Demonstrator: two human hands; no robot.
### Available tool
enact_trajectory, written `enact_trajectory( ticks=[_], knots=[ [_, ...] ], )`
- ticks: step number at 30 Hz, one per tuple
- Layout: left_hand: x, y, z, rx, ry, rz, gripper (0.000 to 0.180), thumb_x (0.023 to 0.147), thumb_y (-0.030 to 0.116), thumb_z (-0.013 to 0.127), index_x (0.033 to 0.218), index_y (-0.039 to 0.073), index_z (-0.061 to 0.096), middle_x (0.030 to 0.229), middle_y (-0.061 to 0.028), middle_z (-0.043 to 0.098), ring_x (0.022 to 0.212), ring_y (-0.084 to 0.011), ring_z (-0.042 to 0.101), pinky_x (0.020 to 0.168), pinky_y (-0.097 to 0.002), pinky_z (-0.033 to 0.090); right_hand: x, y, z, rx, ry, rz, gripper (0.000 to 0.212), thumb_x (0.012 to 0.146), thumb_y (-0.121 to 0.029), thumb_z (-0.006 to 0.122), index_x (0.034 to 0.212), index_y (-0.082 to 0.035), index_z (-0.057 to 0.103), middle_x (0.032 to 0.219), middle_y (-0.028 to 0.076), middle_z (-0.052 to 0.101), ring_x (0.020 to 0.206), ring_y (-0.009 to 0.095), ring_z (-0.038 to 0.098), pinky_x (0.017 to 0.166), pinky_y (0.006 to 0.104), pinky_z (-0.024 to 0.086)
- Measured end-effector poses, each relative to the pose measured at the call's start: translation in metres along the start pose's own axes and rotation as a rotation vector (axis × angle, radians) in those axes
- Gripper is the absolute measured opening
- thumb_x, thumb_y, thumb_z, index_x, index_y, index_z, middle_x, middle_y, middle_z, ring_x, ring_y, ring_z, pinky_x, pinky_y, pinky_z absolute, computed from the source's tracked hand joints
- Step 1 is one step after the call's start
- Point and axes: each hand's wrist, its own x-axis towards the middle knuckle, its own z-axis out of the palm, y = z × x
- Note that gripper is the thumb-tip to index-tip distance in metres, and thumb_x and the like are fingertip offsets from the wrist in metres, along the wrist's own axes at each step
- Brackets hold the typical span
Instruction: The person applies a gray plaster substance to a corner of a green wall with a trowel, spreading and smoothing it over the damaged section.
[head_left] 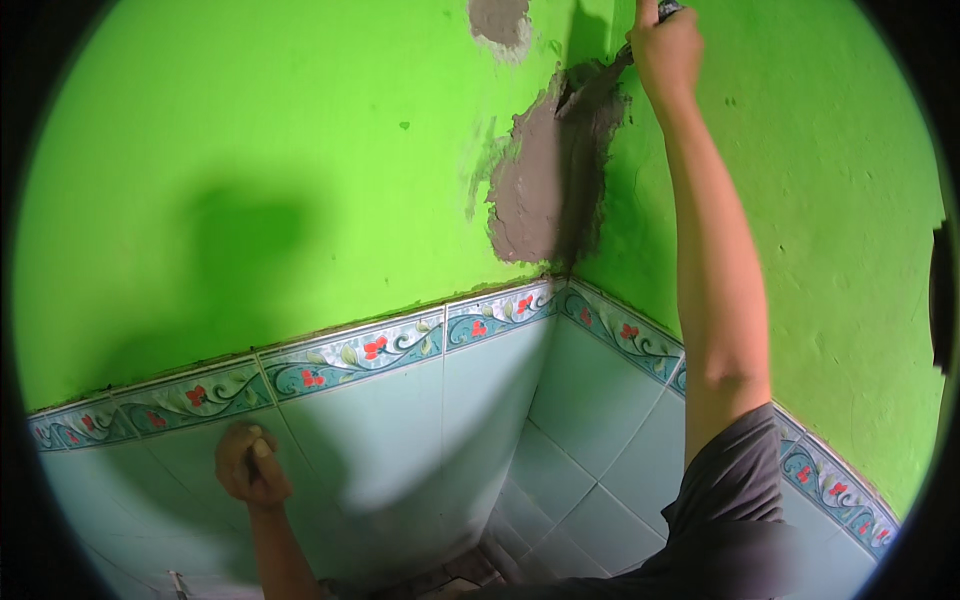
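My right hand (pixel 668 55) is raised high at the wall corner, its fingers wrapped round the dark handle of a trowel (pixel 597 84). The trowel's blade lies against the upper part of a patch of wet grey mortar (pixel 527 185), which covers the green wall in and beside the corner. Lower down on the left, my left hand (pixel 252 465) is held up in front of the tiles with its fingers curled in. Nothing shows in it.
A smaller grey mortar patch (pixel 499 24) sits higher on the left wall. Below the paint runs a flowered border (pixel 375 347) over pale green tiles (pixel 390 430), meeting at the corner. A dark object (pixel 941 298) stands at the right edge. Shadows fall on the left wall.
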Motion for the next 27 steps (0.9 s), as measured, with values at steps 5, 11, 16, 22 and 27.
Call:
enact_trajectory(
  ticks=[5,11,16,22,27],
  knots=[
    [0.001,-0.002,0.000,-0.039,0.028,0.042,0.018,0.091,-0.001,0.049,0.109,-0.001,0.054,0.096,-0.0136,0.058,0.055,-0.0176,0.052,0.045,-0.0289,0.043,-0.033,0.017,-0.023,0.049,-0.002,-0.002,0.050,0.096,-0.042,0.057,0.086,0.007,0.054,0.074,0.022,0.062,0.065,0.033,0.061,0.060,0.0432,0.047],
    [0.004,0.002,0.007,-0.086,0.078,0.014,0.015,0.095,0.004,0.049,0.107,-0.002,0.056,0.085,-0.0142,0.058,0.056,-0.0154,0.049,0.048,-0.0280,0.040,-0.101,0.022,-0.051,0.028,-0.084,-0.002,0.046,0.095,-0.037,0.061,0.085,0.006,0.050,0.070,0.027,0.061,0.064,0.042,0.062,0.057,0.0468,0.047],
    [0.007,0.004,0.006,-0.110,0.077,-0.006,0.015,0.094,0.004,0.050,0.107,-0.001,0.056,0.083,-0.0135,0.058,0.056,-0.0154,0.049,0.048,-0.0280,0.040,-0.138,0.035,-0.040,0.053,-0.080,0.048,0.044,0.096,-0.036,0.059,0.090,0.007,0.049,0.067,0.027,0.060,0.057,0.044,0.059,0.053,0.0502,0.044],
    [0.003,0.001,0.002,-0.121,0.032,0.003,0.016,0.092,0.002,0.052,0.107,-0.002,0.057,0.095,-0.0148,0.058,0.059,-0.0168,0.054,0.046,-0.0254,0.047,-0.128,0.021,-0.029,0.018,-0.003,0.122,0.044,0.097,-0.036,0.058,0.091,0.006,0.048,0.070,0.027,0.061,0.061,0.044,0.059,0.057,0.0505,0.045],
    [0.005,0.000,0.003,-0.070,0.030,0.041,0.016,0.092,0.003,0.052,0.107,-0.002,0.057,0.096,-0.0144,0.058,0.059,-0.0165,0.055,0.046,-0.0250,0.047,-0.118,0.021,-0.018,0.056,0.034,0.115,0.044,0.097,-0.037,0.058,0.092,0.006,0.048,0.072,0.027,0.061,0.063,0.045,0.059,0.059,0.0508,0.045]
  ],
)
